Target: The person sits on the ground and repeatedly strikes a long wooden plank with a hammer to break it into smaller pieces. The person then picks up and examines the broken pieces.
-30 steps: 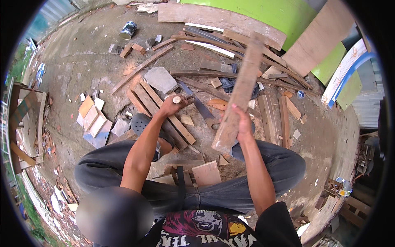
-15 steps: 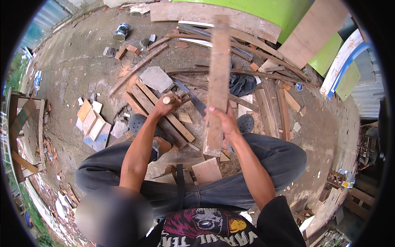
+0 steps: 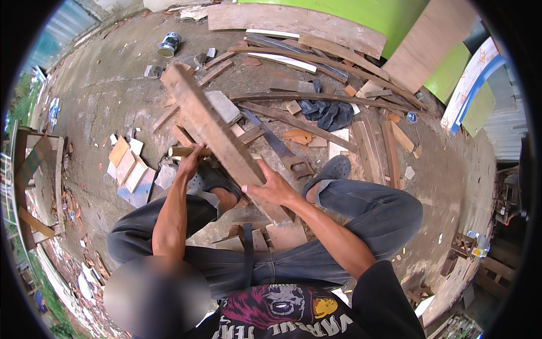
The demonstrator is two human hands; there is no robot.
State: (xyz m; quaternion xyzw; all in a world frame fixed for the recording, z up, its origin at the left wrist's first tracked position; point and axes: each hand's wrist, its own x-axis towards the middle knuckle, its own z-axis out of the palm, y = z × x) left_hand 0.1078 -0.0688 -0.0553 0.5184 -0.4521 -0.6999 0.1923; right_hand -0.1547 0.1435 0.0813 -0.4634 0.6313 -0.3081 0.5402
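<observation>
Head view: left hand [image 3: 191, 161] grips wooden handle [image 3: 178, 151], fingers curled tight; right hand [image 3: 273, 188] fingers clamp plank [image 3: 217, 135] near lower end; saw [image 3: 275, 143] on ground [image 3: 107, 82].

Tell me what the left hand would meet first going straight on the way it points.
Probably the long wooden board, gripped by the right hand and slanting across just ahead of the left hand; depth is unclear, so the hand might pass beneath.

A metal can [image 3: 169, 45] is well beyond the left fingers [image 3: 198, 148]; ahead of the right fingers [image 3: 264, 169], toward their right, lies some crumpled black plastic [image 3: 328, 114].
</observation>
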